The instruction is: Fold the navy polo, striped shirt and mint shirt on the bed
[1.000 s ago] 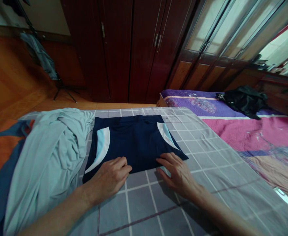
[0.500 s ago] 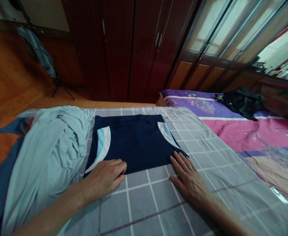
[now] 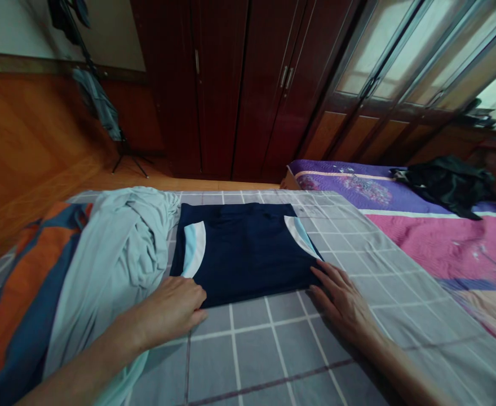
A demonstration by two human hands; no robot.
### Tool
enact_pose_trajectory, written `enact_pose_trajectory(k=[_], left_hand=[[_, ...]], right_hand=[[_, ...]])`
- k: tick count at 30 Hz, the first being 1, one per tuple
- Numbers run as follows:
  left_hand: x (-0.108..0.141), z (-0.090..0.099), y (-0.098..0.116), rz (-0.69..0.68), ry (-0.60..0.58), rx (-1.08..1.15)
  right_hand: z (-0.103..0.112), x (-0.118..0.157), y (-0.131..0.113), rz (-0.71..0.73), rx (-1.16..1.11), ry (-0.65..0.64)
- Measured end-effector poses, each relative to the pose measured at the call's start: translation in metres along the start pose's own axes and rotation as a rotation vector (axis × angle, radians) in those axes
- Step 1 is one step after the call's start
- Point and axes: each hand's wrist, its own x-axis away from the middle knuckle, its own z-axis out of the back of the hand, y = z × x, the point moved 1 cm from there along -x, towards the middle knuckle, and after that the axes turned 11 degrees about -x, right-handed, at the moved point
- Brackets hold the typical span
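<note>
The folded navy garment with pale trim lies on the grey-checked bedsheet, just right of a bunched pale grey cloth. The hands are well apart: the left hand hides the near-left corner, its grip unclear; the right hand, fingers spread, sits at the near-right corner.

Rear wall fitted with a dark reddish-brown wooden wardrobe with slim metal door handles. To its right stand frosted glass-paned doors in brown wooden frames. A cream wall above dark wood panelling occupies the left, over an orange-brown wooden floor. A black tripod stand carries a grey garment. A quilted purple-and-pink bedspread lies right, under a crumpled black cloth. Lighting is dim.
</note>
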Motion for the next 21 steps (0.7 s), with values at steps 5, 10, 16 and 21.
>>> enact_pose_trajectory(k=[5,10,16,21], left_hand=[[0.004,0.004,-0.009,-0.004,-0.033,0.011],[-0.002,0.007,-0.019,-0.027,-0.103,0.151],[-0.008,0.002,-0.025,0.080,0.154,0.256],[-0.011,0.003,-0.028,0.216,0.276,0.368]], right_hand=[[0.002,-0.005,0.015,-0.100,-0.095,0.100],[0.011,-0.029,0.035,-0.393,-0.116,0.108],[0.019,-0.066,0.037,-0.626,-0.201,-0.219],[0.021,-0.076,0.027,-0.731,-0.525,-0.170]])
